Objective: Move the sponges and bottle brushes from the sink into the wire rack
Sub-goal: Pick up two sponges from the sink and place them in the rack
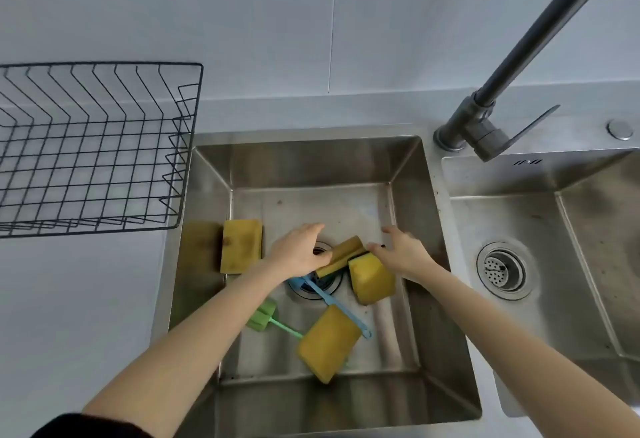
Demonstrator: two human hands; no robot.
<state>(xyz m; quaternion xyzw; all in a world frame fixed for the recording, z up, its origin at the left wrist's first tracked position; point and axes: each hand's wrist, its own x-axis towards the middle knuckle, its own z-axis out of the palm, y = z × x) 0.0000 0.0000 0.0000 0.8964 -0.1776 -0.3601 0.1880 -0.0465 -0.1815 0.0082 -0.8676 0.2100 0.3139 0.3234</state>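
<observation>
Yellow foam sponge (341,256) pinched between left hand (298,252) and right hand (403,252) over brushed-steel sink (304,157).

so the sponges (241,245) are all yellow, a bit browned and stained. One bottle brush (329,297) is light blue, the other (265,316) pale green. Wire rack (100,147) is black, sink (311,160) brushed steel grey, faucet (512,67) dark grey.
</observation>
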